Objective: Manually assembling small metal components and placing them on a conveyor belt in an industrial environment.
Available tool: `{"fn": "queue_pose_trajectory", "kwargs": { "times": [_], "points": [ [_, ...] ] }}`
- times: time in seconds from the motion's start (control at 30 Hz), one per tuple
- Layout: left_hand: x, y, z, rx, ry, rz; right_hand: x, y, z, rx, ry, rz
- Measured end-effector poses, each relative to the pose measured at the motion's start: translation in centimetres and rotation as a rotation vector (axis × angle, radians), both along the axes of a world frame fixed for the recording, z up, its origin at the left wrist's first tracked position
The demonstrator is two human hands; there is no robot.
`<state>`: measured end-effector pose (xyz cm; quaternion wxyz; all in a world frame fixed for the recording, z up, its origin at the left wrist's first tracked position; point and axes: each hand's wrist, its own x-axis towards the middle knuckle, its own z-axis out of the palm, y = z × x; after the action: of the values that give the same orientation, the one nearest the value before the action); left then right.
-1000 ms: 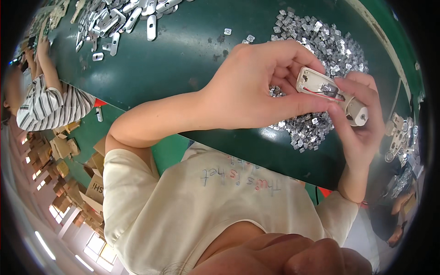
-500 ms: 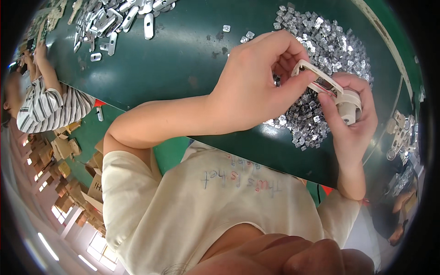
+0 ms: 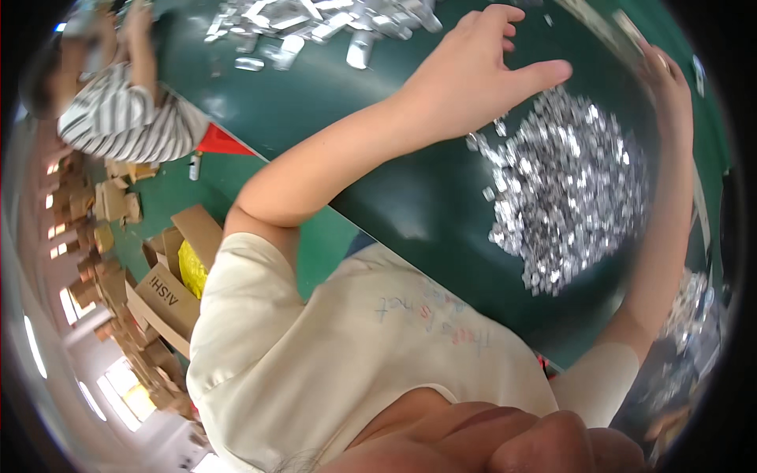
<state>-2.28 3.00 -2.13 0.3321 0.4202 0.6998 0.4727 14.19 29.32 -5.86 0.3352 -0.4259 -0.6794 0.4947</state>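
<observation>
My left hand [image 3: 482, 75] hovers over the green table, just beyond a heap of small silver metal pieces [image 3: 568, 189]. Nothing lies in it; its thumb stands well apart from the bent fingers. Stretched along the right side, my right hand [image 3: 666, 79] reaches to the table's far right edge. At its fingertips is a pale, elongated plastic part [image 3: 628, 30], which the fingers appear to grip by one end. Blur and the hand itself hide the rest of that part.
Flat oblong metal plates [image 3: 323, 24] are scattered at the far left of the green table [image 3: 426, 205]. A person in a striped shirt [image 3: 130, 118] is at the left. Open cardboard boxes [image 3: 169, 296] stand on the floor. More pale parts [image 3: 688, 303] lie at the right.
My hands have parted. The right one has moved away to the far right with the pale plastic part; the left has let go of it and risen farther over the table. The view has shifted.
</observation>
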Motion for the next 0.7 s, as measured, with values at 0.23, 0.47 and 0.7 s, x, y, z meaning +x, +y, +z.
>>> {"fn": "queue_pose_trajectory", "kwargs": {
  "times": [0.23, 0.47, 0.7],
  "points": [
    [-10.7, -4.0, -9.1, -0.182, 1.244, 0.242, 2.0, -2.9, 0.3, 0.204, -0.244, 0.222],
    [-4.6, -4.8, -9.2, -0.031, 1.092, 0.1, 6.8, -15.6, 1.4, 0.632, -0.611, 0.512],
    [-2.7, -3.1, -6.2, 0.131, 1.087, -0.018, 7.1, -15.7, 1.1, 0.949, -0.585, 0.395]
  ]
}}
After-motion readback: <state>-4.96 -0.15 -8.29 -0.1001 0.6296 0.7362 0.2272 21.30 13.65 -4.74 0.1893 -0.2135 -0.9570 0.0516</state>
